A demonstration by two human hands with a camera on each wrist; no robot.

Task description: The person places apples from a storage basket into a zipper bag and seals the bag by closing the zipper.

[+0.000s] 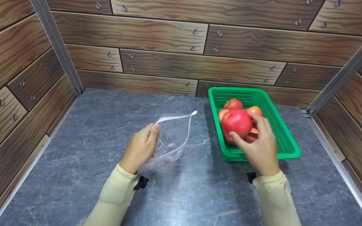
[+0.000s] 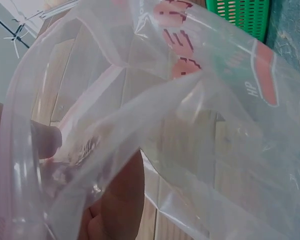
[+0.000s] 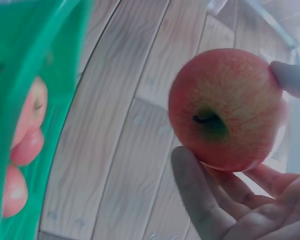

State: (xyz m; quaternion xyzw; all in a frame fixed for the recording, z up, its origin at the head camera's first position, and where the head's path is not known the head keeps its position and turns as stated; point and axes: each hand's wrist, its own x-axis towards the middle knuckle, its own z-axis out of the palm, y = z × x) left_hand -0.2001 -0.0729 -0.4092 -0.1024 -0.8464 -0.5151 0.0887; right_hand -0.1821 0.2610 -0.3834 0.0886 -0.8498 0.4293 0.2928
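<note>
My left hand (image 1: 139, 148) grips the side of a clear zip bag (image 1: 175, 133) by its rim, thumb uppermost. The bag's mouth gapes, its white slider at the far corner, and red print shows on the film in the left wrist view. In my right hand (image 1: 261, 149) is a red apple (image 1: 237, 121), held between thumb and fingers. This apple (image 3: 225, 110) is raised above the green basket (image 1: 228, 156), its stem hollow facing the right wrist camera. Several more apples (image 1: 233, 104) lie inside the basket, partly hidden by the held one.
The basket stands at the right on a grey marbled tabletop (image 1: 83, 150), close to the wood-patterned back wall (image 1: 162, 37). Similar panels rise at left and right, with metal posts (image 1: 58, 47) in the corners.
</note>
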